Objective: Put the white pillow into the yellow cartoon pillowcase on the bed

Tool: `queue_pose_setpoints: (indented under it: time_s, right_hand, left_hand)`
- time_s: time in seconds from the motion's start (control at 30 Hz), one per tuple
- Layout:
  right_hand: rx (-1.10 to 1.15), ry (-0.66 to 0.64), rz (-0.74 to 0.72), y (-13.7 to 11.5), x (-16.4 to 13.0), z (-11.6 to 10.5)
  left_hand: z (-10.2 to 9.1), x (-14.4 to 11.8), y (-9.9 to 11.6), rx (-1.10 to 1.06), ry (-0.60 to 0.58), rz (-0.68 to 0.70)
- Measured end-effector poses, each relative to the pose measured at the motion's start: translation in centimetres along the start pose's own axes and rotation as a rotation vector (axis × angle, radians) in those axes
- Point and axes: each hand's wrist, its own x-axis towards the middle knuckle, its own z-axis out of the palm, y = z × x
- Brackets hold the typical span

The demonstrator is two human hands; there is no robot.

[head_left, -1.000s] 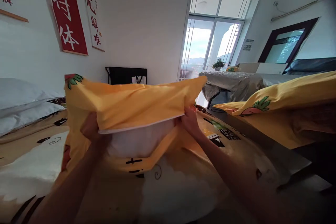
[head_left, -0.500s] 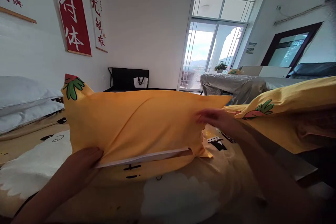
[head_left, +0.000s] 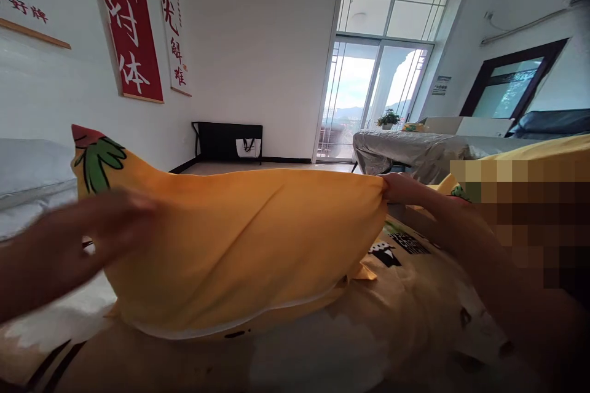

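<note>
A stuffed-looking orange pillowcase stands on its long edge on the bed in front of me. A carrot-top print marks its upper left corner, and a pale strip runs along its lower side. My right hand is closed on the upper right corner, pulling the cloth into folds. In front of the left part of the pillowcase is my left hand, smeared by motion; whether its fingers touch the cloth is unclear. Beneath lies a tan bedsheet with white and black prints.
At the right edge a person, partly pixelated, is beside another yellow cloth. White pillows lie at the left. Farther back are a black panel with a white bag, and a plastic-covered piece of furniture.
My left hand has let go of the lower left edge and risen toward the upper left corner. My right hand has taken hold of the upper right corner. The pillowcase's lower side has dropped toward me.
</note>
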Motion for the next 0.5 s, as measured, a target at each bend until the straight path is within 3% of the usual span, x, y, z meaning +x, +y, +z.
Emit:
queue_pose_setpoints:
  time_s: [0.03,0.1,0.2,0.33,0.4,0.5]
  right_hand:
    - [-0.011,-0.022,0.002,0.0,-0.1,-0.2]
    - [-0.035,-0.038,0.007,0.0,-0.4,-0.8]
    - [-0.079,-0.045,0.028,0.5,-0.8,-2.0]
    - [-0.133,-0.071,0.061,1.7,-1.4,-3.9]
    - [-0.158,-0.032,0.079,2.0,-1.7,-4.6]
    - [-0.173,0.045,0.092,1.4,-2.0,-4.6]
  left_hand:
    - [-0.7,1.7,-0.8,0.092,0.061,0.089]
    - [-1.3,4.5,-2.5,0.257,-0.010,0.111]
    - [-1.0,6.5,-4.6,0.282,-0.267,-0.170]
    - [-0.5,6.3,-5.8,0.060,-0.546,-0.515]
    - [-1.0,5.9,-6.4,0.038,-0.569,-0.550]
    - [-2.1,5.2,-7.8,0.094,-0.454,-0.414]
